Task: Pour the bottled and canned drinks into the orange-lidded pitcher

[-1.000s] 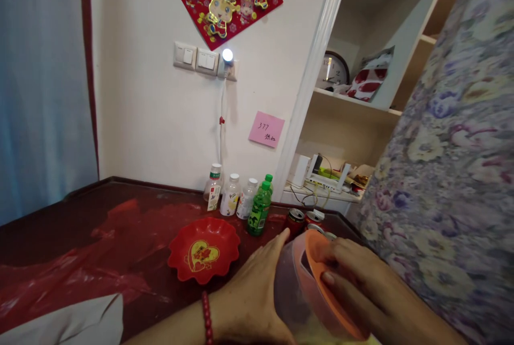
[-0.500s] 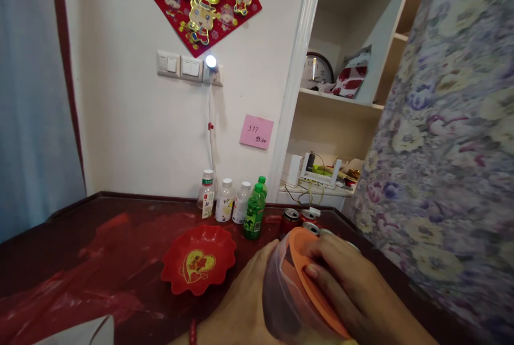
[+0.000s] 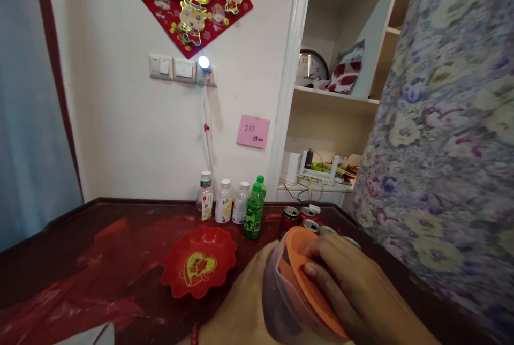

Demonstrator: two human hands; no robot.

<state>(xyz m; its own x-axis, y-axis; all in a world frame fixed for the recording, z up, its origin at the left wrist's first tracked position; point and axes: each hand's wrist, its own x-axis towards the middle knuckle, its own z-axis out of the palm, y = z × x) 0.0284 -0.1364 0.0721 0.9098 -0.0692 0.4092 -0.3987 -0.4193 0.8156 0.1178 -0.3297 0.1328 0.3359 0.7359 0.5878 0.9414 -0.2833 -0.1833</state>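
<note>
Head view: at the bottom edge, near 6 o'clock, both hands meet on a clear tub [image 3: 276,302] that is tipped so its mouth faces toward 2 o'clock. The left hand [image 3: 247,302] lies cupped against the tub's left wall, its fingers curled round the side and grasping it. A red bead bracelet [image 3: 195,332] shows at that wrist. The right hand [image 3: 355,294] comes in from 4 o'clock. Its fingers [image 3: 321,272] are bent over the orange lid [image 3: 303,270] and grip its rim. The lid sits slanted in the tub's mouth; whether it is fully seated cannot be told.

The tub hangs just above the dark red bench [image 3: 80,243]. At 10 o'clock from the tub, near it, a scalloped red dish [image 3: 198,262] with a yellow heart lies flat on the bench. At 12 o'clock, against the wall, three pale bottles [image 3: 223,201] stand upright in a row, with two green bottles [image 3: 254,211] just beside them. Drink cans [image 3: 289,219] stand between the green bottles and the lid, just behind the right hand's fingertips.

On the wall above, a pink note [image 3: 252,131] hangs at 12 o'clock. Flowered cloth [image 3: 450,147] fills the 3 o'clock side.
</note>
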